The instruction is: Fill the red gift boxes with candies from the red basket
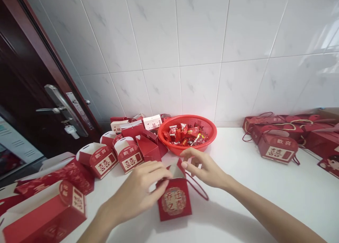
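Note:
A small red box (176, 200) with gold characters stands upright at the front middle, its top flaps raised and a dark red cord looped out to its right. My left hand (140, 186) is at the box's upper left edge, thumb and fingers pinched on it. My right hand (201, 167) hovers at the upper right flap with its fingers curled and apart, and nothing shows in it. Just behind stands a red plastic basket (214, 132) of wrapped sweets (185, 133).
Open red boxes (100, 160) crowd the left, with a long one (45, 214) at the front left. Closed red boxes with cords (278, 146) are grouped at the right. A tiled wall (201, 42) rises behind the white table (238, 172); a dark door (23, 66) is at the left.

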A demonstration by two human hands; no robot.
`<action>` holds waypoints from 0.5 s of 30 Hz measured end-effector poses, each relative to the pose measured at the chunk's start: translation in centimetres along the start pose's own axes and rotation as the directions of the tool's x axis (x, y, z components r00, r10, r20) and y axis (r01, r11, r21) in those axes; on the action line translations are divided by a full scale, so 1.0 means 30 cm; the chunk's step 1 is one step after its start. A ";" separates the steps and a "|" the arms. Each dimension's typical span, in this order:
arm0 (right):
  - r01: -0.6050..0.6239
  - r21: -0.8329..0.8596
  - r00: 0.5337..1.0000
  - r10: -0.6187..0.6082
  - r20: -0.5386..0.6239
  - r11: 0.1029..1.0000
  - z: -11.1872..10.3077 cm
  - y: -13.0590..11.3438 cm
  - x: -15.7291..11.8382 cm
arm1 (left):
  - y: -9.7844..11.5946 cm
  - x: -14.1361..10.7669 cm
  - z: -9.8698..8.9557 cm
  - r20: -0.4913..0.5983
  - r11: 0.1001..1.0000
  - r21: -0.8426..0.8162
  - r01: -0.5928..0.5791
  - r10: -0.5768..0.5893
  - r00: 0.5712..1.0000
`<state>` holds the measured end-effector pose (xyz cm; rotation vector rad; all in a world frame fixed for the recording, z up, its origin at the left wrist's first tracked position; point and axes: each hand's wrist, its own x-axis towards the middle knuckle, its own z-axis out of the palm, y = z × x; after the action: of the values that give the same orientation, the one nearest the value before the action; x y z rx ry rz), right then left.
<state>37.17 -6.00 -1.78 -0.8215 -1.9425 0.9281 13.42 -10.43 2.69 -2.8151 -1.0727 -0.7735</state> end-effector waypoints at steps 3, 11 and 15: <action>-0.039 -0.071 0.997 0.034 -0.067 0.997 -0.009 0.009 0.026 | 0.000 0.099 0.092 -0.150 0.983 0.092 -0.158 0.171 0.974; -0.222 -0.226 0.975 0.212 -0.069 0.948 -0.086 0.082 0.034 | 0.001 0.176 0.234 -0.164 0.946 0.006 -0.324 0.320 0.933; -0.239 -0.195 0.971 0.234 -0.051 0.951 -0.106 0.088 0.024 | 0.005 0.192 0.216 0.070 0.943 -0.273 -0.191 0.217 0.974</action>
<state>40.14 -3.10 -2.43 -1.1991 -1.9649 0.8622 20.03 -5.70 -0.31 -3.1530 -0.7142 -0.8191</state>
